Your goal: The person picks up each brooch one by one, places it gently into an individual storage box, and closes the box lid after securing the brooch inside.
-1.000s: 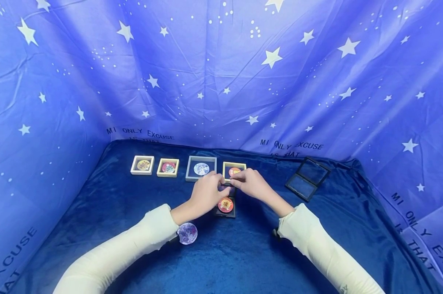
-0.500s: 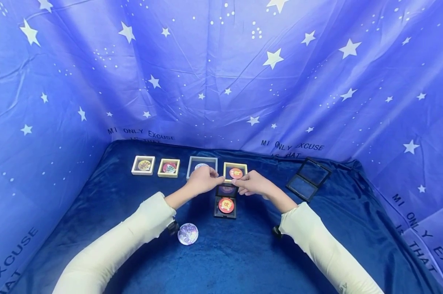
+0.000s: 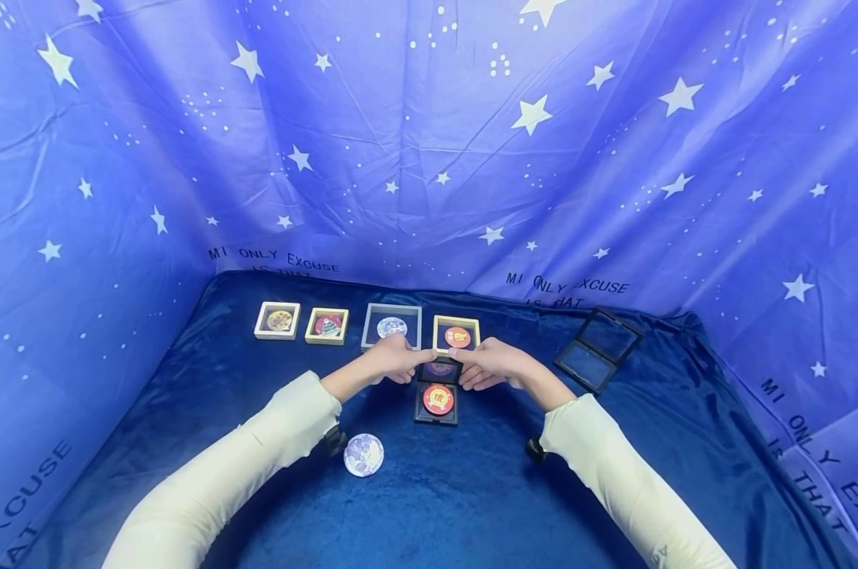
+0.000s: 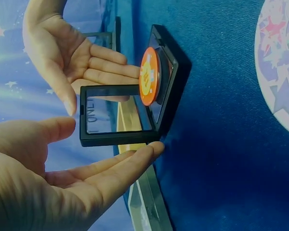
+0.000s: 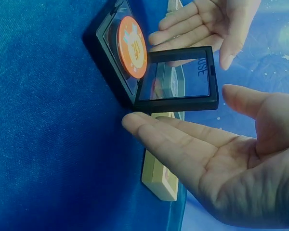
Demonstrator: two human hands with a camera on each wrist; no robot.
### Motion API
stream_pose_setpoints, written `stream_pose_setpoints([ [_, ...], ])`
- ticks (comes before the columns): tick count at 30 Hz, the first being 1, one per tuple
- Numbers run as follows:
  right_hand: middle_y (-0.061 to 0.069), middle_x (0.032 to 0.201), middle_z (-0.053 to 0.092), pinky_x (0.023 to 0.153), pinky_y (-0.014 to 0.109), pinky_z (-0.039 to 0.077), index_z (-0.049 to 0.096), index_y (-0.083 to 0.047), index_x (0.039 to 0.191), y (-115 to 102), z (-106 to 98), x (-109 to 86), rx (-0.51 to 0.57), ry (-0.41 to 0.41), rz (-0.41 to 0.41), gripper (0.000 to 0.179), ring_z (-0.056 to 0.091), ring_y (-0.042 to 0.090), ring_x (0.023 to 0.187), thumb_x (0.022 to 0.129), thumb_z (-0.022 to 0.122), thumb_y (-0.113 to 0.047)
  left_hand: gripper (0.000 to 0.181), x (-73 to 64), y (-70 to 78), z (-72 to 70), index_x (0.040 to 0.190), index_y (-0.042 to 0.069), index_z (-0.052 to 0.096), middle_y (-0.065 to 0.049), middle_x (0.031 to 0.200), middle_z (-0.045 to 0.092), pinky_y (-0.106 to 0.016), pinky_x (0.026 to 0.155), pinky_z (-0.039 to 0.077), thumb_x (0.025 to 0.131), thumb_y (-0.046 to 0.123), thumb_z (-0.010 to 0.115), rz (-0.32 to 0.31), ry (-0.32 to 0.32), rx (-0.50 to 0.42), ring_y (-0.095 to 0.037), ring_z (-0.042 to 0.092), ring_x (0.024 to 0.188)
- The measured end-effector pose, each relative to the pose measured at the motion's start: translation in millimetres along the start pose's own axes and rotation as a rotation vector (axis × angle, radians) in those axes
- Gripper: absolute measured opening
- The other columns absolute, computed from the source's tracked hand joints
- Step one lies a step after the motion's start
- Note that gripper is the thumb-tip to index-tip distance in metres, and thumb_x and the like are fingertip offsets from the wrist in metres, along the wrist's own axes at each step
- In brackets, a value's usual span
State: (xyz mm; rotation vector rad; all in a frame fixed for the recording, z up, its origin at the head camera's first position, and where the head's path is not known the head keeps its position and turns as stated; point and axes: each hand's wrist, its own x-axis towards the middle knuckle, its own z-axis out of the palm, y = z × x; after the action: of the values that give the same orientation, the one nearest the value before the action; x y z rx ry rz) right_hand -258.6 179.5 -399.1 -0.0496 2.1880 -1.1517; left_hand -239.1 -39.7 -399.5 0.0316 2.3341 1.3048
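Head view: your black case [image 3: 437,420] sits unfolded on the blue cloth [image 3: 443,506], lid [image 3: 439,370] raised, red badge [image 3: 438,400] on its base, between your left hand [image 3: 395,359] and right hand [image 3: 498,365], purple badge [image 3: 363,455] nearer you, gold-framed box [image 3: 457,319] just behind. Left wrist view: your left hand is released, fingers stretched along the lid's side, thumb by its top edge, can't tell if fingertips touch. Right wrist view: your right hand is likewise released, fingers straight beside the lid's lower part, thumb just off the top edge, badge face toward the lid.
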Motion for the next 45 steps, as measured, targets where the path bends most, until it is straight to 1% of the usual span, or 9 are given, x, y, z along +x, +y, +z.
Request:
stream_pose_setpoints([
  [4, 0.023, 0.103, 0.076, 0.087, 0.040, 0.060, 0.070, 0.008, 0.114, 0, 1, 1.4, 0.007, 0.005, 0.001, 0.055, 0.076, 0.029, 0.096, 0.104, 0.055, -0.043, 0.055, -0.3, -2.0, 0.5, 0.121, -0.013, 0.062, -0.027, 0.107, 0.072, -0.040, 0.086, 0.060, 0.099, 0.037, 0.065, 0.002, -0.025, -0.029, -0.035, 0.074, 0.097],
  [9, 0.022, 0.100, 0.077, 0.087, 0.040, 0.060, 0.070, 0.008, 0.115, 1, 0, 3.7, 0.007, 0.004, 0.006, 0.057, 0.077, 0.028, 0.093, 0.104, 0.054, -0.045, 0.051, 0.1, -3.4, 1.1, 0.113, -0.013, 0.064, -0.030, 0.108, 0.072, -0.041, 0.087, 0.060, 0.099, 0.036, 0.064, 0.003, -0.038, -0.050, -0.036, 0.074, 0.099],
  [16, 0.017, 0.096, 0.078, 0.086, 0.038, 0.060, 0.070, 0.007, 0.114, -2, -1, 2.1, 0.023, -0.018, 0.004, 0.054, 0.077, 0.023, 0.089, 0.103, 0.056, -0.044, 0.047, 1.3, -3.5, 2.0, 0.107, -0.012, 0.064, -0.029, 0.106, 0.072, -0.040, 0.087, 0.060, 0.099, 0.034, 0.063, -0.003, -0.023, -0.065, -0.035, 0.074, 0.098],
  [20, 0.018, 0.098, 0.078, 0.087, 0.037, 0.060, 0.070, 0.007, 0.115, -6, 0, 0.2, 0.012, -0.013, 0.003, 0.054, 0.077, 0.024, 0.091, 0.103, 0.056, -0.044, 0.047, 3.5, -3.5, 3.0, 0.104, -0.011, 0.067, -0.027, 0.104, 0.073, -0.038, 0.085, 0.061, 0.099, 0.035, 0.064, 0.000, -0.007, -0.059, -0.031, 0.074, 0.093],
  [23, 0.022, 0.104, 0.076, 0.090, 0.040, 0.059, 0.068, 0.008, 0.118, -7, 1, 0.7, 0.002, 0.009, 0.014, 0.053, 0.076, 0.029, 0.098, 0.104, 0.055, -0.041, 0.047, 5.0, -4.1, 3.6, 0.106, -0.011, 0.067, -0.027, 0.104, 0.072, -0.037, 0.085, 0.061, 0.099, 0.035, 0.064, -0.001, -0.002, -0.065, -0.031, 0.074, 0.093],
  [28, 0.026, 0.111, 0.074, 0.093, 0.043, 0.058, 0.067, 0.011, 0.120, -7, 3, 3.4, -0.012, 0.022, 0.021, 0.055, 0.074, 0.035, 0.105, 0.105, 0.054, -0.041, 0.052, 5.9, -5.7, 2.2, 0.112, -0.013, 0.067, -0.028, 0.107, 0.073, -0.039, 0.086, 0.060, 0.098, 0.037, 0.065, 0.008, -0.017, -0.065, -0.033, 0.074, 0.097],
  [37, 0.027, 0.110, 0.074, 0.091, 0.043, 0.059, 0.069, 0.011, 0.116, -4, 3, 4.2, -0.034, 0.026, -0.006, 0.055, 0.074, 0.034, 0.103, 0.106, 0.053, -0.040, 0.057, 6.9, -7.9, -3.8, 0.120, -0.012, 0.066, -0.028, 0.111, 0.073, -0.040, 0.089, 0.060, 0.099, 0.041, 0.064, 0.021, -0.071, -0.053, -0.035, 0.074, 0.103],
  [42, 0.026, 0.113, 0.074, 0.092, 0.044, 0.058, 0.070, 0.010, 0.117, 0, 4, 6.0, -0.055, 0.022, -0.024, 0.052, 0.073, 0.034, 0.106, 0.106, 0.054, -0.039, 0.056, 5.7, -9.5, -5.1, 0.121, -0.012, 0.067, -0.029, 0.112, 0.072, -0.041, 0.090, 0.059, 0.099, 0.040, 0.065, 0.033, -0.091, -0.052, -0.035, 0.074, 0.103],
  [45, 0.026, 0.114, 0.073, 0.093, 0.044, 0.058, 0.071, 0.009, 0.116, 3, 4, 5.7, -0.065, 0.016, -0.039, 0.053, 0.073, 0.034, 0.108, 0.105, 0.055, -0.040, 0.059, 7.2, -12.0, -5.8, 0.125, -0.012, 0.065, -0.028, 0.112, 0.073, -0.040, 0.089, 0.059, 0.098, 0.041, 0.065, 0.040, -0.103, -0.040, -0.033, 0.074, 0.102],
])
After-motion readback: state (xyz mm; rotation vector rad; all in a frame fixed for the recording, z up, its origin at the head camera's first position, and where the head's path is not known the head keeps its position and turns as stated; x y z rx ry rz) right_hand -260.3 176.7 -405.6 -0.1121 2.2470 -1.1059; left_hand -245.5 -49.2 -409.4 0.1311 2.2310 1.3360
